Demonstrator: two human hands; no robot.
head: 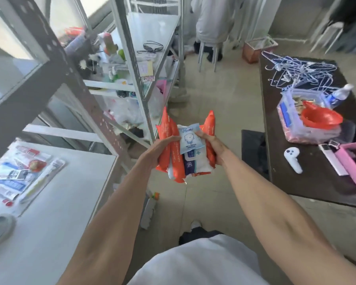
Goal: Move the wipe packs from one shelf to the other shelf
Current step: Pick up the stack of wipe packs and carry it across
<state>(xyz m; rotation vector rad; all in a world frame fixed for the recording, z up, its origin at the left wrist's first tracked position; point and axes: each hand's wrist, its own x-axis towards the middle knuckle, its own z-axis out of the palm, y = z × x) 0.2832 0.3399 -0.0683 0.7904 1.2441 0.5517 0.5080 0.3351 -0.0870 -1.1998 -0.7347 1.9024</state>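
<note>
Head view, and the dark bench [292, 182] fills the right side, with a tangle of wire hangers [296, 73] near its far edge, a clear plastic tub [292, 120] holding a red bowl [321, 118] in the middle, a white controller [293, 161] nearer the front edge and a pink box [351, 163] beside it. On the left there's a white shelf [56, 202] with flat blister-packed items lying towards its left edge, and behind it a pale metal shelf rack [132, 58] crowded with small goods, sunglasses [152, 47] on an upper level. Between them, out over the floor, the wipe packs [185, 147] are bunched together as one bundle, orange ones on the outside, white and blue ones in the centre, a small pale blue pack on top. The left hand [162, 149] is clamped on the bundle's left side, fingers wrapped round the orange packs. The right hand [212, 145] presses in from the right, thumb over the top pack. The bundle touches neither shelf.
</note>
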